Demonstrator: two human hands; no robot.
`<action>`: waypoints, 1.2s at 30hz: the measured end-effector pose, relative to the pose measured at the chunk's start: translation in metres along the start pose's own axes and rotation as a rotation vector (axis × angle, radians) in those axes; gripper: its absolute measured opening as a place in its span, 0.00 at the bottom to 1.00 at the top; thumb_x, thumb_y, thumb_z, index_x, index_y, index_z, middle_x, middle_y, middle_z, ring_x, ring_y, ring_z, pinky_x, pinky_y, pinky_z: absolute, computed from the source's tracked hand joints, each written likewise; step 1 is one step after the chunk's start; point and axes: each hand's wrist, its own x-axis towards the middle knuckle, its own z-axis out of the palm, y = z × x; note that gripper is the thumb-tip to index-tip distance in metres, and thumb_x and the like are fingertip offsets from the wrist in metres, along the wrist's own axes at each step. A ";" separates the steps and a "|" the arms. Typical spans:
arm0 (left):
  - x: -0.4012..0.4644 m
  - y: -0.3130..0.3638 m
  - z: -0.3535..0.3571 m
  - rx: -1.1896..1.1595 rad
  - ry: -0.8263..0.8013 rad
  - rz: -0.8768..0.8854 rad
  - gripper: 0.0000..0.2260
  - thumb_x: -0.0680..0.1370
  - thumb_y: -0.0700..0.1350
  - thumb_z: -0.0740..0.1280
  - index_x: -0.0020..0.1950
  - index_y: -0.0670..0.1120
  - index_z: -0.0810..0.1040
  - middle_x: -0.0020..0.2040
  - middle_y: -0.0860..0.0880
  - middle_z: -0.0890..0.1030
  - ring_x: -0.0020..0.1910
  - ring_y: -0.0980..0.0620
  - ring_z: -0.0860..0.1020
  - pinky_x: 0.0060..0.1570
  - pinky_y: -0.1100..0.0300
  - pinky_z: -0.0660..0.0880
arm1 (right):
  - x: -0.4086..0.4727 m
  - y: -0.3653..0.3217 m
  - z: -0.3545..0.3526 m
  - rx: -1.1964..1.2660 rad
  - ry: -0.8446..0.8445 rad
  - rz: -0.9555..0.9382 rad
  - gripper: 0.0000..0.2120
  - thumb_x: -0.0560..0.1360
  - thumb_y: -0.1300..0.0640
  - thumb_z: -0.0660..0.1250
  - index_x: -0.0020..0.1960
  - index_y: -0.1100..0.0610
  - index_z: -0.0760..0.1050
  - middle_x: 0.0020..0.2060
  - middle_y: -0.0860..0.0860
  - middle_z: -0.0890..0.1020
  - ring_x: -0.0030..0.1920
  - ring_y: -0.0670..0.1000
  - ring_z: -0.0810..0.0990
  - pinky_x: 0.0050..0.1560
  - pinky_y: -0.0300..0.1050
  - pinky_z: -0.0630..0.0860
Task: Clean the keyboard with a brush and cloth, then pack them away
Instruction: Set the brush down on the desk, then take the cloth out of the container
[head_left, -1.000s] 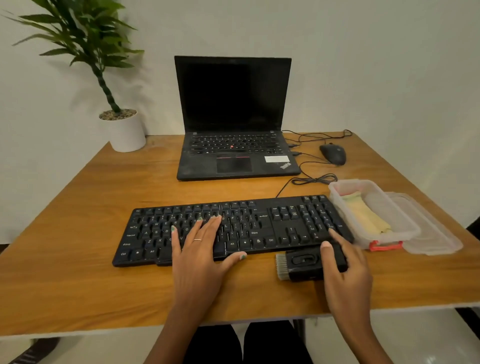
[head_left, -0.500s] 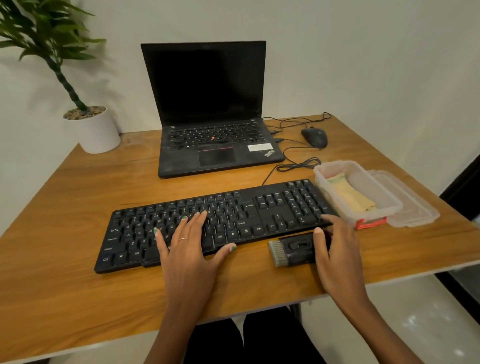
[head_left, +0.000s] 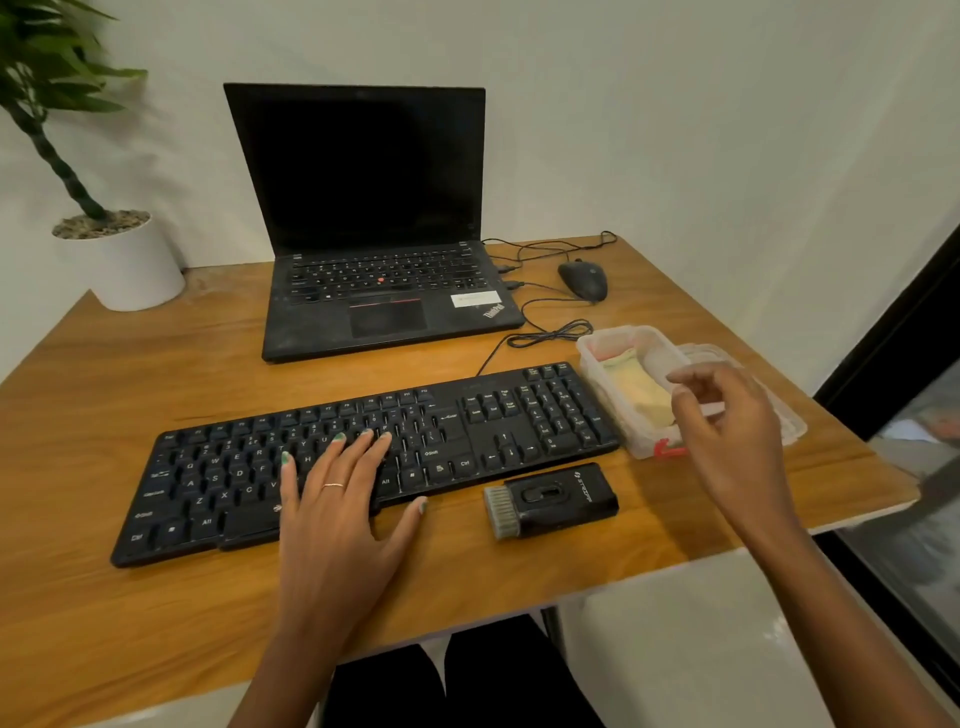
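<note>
The desk (head_left: 156, 613) ends in a near edge running from lower left up to a right corner, and a bare strip of wood lies between that edge and the keyboard (head_left: 363, 457). The left hand (head_left: 337, 514) rests flat on the keys, its grip wide with fingers spread and holding nothing. Just in front of the keyboard's right end the brush (head_left: 553, 500) lies on its side, bristles pointing left, apart from both hands. The right hand (head_left: 727, 426) is raised above the clear container (head_left: 623, 389), fingers loosely curled and holding nothing; half a second ago it lay on the brush. The yellow cloth (head_left: 636, 384) sits inside the container, which stands just right of the keyboard, near the desk's right edge, with its lid (head_left: 789, 421) beside it. Farther back are a laptop (head_left: 374, 218), a mouse (head_left: 583, 279) and a potted plant (head_left: 119, 260).
</note>
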 end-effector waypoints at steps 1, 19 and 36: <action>0.000 0.000 0.000 0.001 0.004 -0.006 0.32 0.73 0.66 0.55 0.71 0.50 0.69 0.69 0.50 0.73 0.71 0.49 0.67 0.74 0.43 0.48 | 0.009 0.002 -0.002 -0.020 -0.021 -0.012 0.08 0.75 0.63 0.63 0.52 0.54 0.76 0.49 0.50 0.78 0.52 0.51 0.75 0.48 0.48 0.75; 0.000 0.002 0.003 0.010 -0.014 -0.052 0.33 0.74 0.68 0.51 0.73 0.52 0.68 0.71 0.52 0.71 0.72 0.51 0.65 0.74 0.49 0.47 | 0.078 0.022 0.057 -0.686 -0.697 -0.024 0.12 0.79 0.61 0.56 0.56 0.63 0.75 0.51 0.60 0.80 0.51 0.59 0.79 0.48 0.48 0.75; 0.002 0.002 0.006 0.034 -0.012 -0.046 0.33 0.74 0.69 0.52 0.72 0.52 0.68 0.70 0.52 0.72 0.72 0.52 0.65 0.74 0.52 0.46 | 0.074 -0.004 0.019 0.066 -0.073 0.096 0.14 0.76 0.64 0.62 0.61 0.58 0.76 0.47 0.52 0.80 0.40 0.46 0.76 0.34 0.37 0.69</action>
